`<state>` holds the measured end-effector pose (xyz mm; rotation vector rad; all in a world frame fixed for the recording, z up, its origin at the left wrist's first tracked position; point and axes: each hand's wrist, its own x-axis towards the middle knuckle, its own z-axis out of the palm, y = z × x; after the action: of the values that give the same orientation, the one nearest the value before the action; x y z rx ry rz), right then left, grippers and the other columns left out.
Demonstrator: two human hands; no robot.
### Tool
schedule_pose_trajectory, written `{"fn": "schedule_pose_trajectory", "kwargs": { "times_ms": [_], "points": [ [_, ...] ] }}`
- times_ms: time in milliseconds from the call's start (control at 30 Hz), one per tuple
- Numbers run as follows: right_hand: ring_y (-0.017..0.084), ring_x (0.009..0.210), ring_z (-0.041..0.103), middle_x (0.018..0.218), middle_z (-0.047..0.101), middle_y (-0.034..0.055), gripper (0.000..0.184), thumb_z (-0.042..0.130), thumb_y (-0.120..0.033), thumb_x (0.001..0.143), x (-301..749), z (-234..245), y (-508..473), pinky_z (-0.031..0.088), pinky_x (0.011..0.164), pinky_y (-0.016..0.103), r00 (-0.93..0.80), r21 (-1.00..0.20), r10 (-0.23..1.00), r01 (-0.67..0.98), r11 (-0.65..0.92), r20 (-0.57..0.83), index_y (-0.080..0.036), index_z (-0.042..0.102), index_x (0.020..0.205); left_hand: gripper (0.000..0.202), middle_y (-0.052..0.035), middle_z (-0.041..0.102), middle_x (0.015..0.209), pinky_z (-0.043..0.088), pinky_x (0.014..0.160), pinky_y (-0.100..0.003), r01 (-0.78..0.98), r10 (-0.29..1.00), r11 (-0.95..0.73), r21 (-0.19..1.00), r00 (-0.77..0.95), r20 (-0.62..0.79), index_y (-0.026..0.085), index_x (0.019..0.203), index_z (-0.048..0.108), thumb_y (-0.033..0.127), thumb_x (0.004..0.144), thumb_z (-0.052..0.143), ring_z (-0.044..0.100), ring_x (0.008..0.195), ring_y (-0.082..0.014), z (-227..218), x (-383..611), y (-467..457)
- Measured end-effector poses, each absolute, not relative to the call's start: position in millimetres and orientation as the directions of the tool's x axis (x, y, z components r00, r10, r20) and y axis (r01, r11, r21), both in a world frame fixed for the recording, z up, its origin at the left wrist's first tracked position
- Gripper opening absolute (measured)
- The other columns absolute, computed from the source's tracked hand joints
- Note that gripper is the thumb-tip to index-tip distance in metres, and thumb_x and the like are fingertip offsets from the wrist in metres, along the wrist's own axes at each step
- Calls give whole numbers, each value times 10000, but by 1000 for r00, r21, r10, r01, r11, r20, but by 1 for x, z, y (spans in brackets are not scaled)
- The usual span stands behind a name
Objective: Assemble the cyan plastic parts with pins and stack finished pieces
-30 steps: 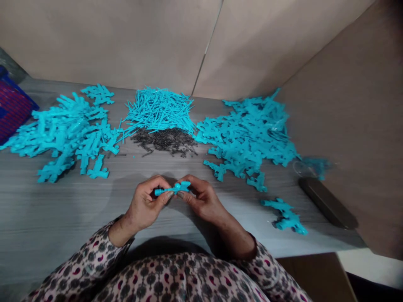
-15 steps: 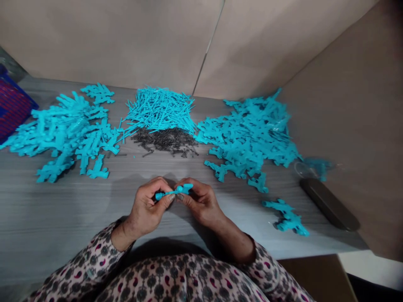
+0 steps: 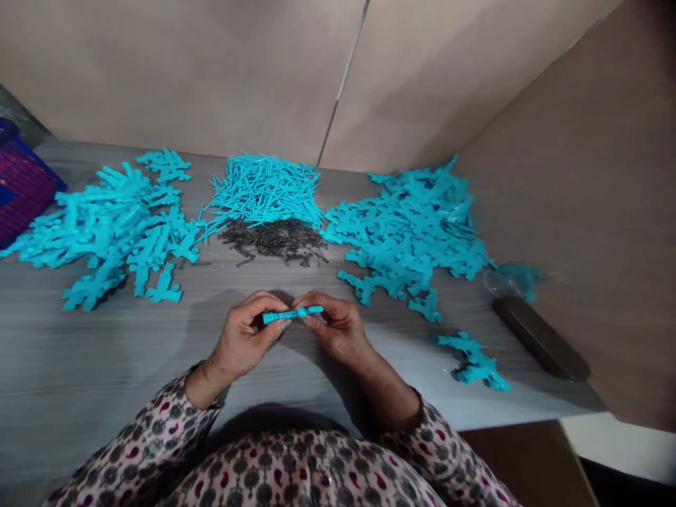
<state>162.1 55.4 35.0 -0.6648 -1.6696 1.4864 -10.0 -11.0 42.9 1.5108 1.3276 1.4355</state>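
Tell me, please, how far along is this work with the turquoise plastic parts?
Done: perhaps the small group of turquoise parts set apart at front right, though I cannot be sure. In hand: a slim turquoise piece, held by the left hand and the right hand. Left: much, it seems: a big left heap and right heap of branched parts, turquoise rods and dark pins.

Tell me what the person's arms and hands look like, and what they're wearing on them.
The left hand and right hand are bare, without gloves. The left sleeve and right sleeve are long, reaching the wrists, and are pale fabric printed with dark grey and maroon paisley shapes.
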Motion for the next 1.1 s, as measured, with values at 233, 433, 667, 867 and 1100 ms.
{"fn": "schedule_pose_trajectory", "kwargs": {
  "times_ms": [233, 433, 667, 867, 1100],
  "points": [
    [191, 911, 647, 917, 703, 57, 102, 685, -317, 879, 162, 40, 58, 508, 847, 337, -536, -943, 775, -178, 281, 333, -230, 735, 900, 69, -34, 656, 754, 431, 560, -204, 380, 902, -353, 855, -103, 419, 160, 910, 682, 166, 844, 662, 577, 646, -121, 45, -11, -13],
    [186, 861, 627, 868, 673, 54, 129, 688, -332, 873, 161, 39, 56, 499, 804, 327, -566, -945, 762, -112, 308, 316, -206, 705, 897, 43, -47, 672, 768, 477, 628, -223, 433, 872, -412, 802, -67, 484, 156, 880, 666, 136, 857, 636, 619, 699, -139, 48, -10, -12],
    [176, 815, 590, 853, 634, 51, 142, 610, -334, 926, 159, 43, 50, 472, 745, 314, -579, -938, 745, -116, 326, 331, -204, 659, 895, 40, -36, 634, 733, 462, 626, -237, 426, 892, -383, 819, -58, 448, 162, 832, 640, 147, 863, 619, 582, 674, -140, 55, -6, -15],
    [163, 700, 529, 743, 553, 21, 255, 593, -419, 924, 157, 45, 44, 412, 649, 304, -556, -957, 786, -66, 283, 271, -199, 609, 796, 106, -11, 569, 673, 398, 588, -241, 385, 925, -303, 872, -100, 366, 166, 760, 596, 179, 865, 601, 518, 623, -129, 54, 1, -20],
    [142, 678, 485, 714, 510, -3, 307, 638, -446, 885, 150, 39, 46, 384, 646, 283, -544, -986, 825, -36, 161, 155, -188, 565, 735, 168, 19, 508, 621, 357, 541, -215, 307, 961, -142, 941, -185, 206, 158, 717, 581, 251, 853, 613, 450, 570, -107, 48, 3, -21]
  ]
}}
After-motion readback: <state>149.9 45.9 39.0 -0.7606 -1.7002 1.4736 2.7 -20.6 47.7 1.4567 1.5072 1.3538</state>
